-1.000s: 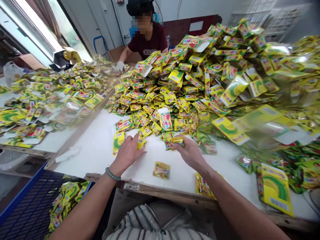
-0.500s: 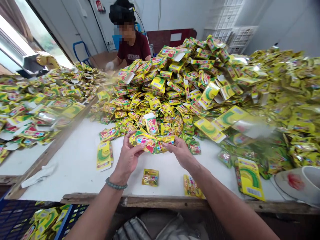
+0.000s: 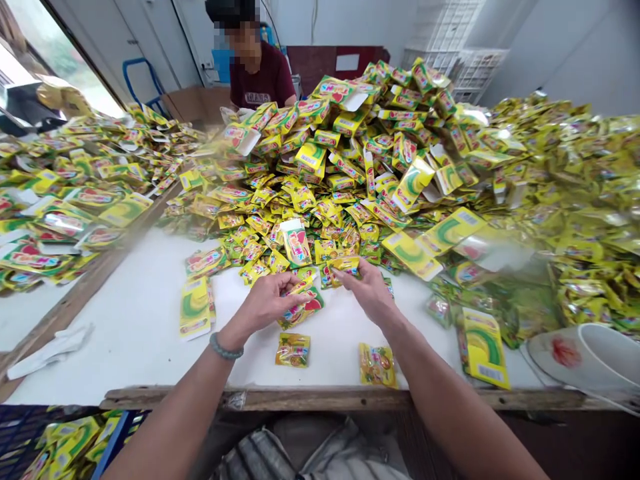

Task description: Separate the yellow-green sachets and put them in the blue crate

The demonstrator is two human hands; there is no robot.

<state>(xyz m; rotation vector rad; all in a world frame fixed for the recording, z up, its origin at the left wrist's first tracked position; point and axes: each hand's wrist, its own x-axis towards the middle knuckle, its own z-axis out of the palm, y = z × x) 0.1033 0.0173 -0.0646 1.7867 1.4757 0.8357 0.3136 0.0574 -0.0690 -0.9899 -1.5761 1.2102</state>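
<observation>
A big heap of yellow-green snack packets (image 3: 380,167) covers the white table (image 3: 145,333). My left hand (image 3: 270,303), with a bead bracelet on the wrist, is closed on a yellow packet with red print (image 3: 305,303) just above the table. My right hand (image 3: 367,290) reaches into the near edge of the heap and pinches a small yellow sachet (image 3: 345,265). Two small sachets (image 3: 293,350) (image 3: 377,365) lie loose near the table's front edge, below my hands.
A person in a dark red shirt (image 3: 263,80) works at the far side. Another packet pile (image 3: 65,193) fills the left table. A white bowl (image 3: 590,357) sits at the right front. A blue crate (image 3: 107,443) with packets is below left.
My hands, which held a packet together half a second ago, have parted. The left hand lowered with the packet; the right hand went to the heap's edge. The camera shifted slightly.
</observation>
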